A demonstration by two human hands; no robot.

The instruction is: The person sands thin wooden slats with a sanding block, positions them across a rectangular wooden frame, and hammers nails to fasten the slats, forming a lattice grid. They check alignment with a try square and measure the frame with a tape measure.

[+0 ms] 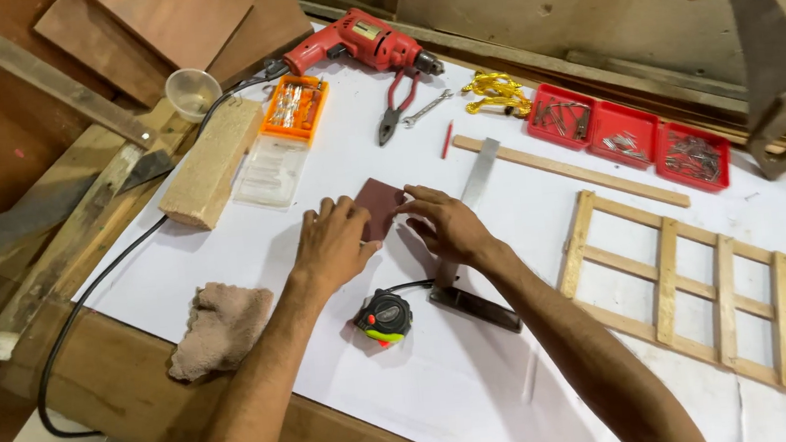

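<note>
A small dark red sheet of sandpaper lies flat on the white tabletop. My left hand rests palm down on its near left part, fingers spread. My right hand touches its right edge with the fingertips. Just below my hands sit a black tape measure and a try square whose steel blade runs up past my right hand.
A red electric drill, pliers, a wrench, an orange bit case and red trays of nails line the back. A wooden lattice frame lies right. A wood block and a rag lie left.
</note>
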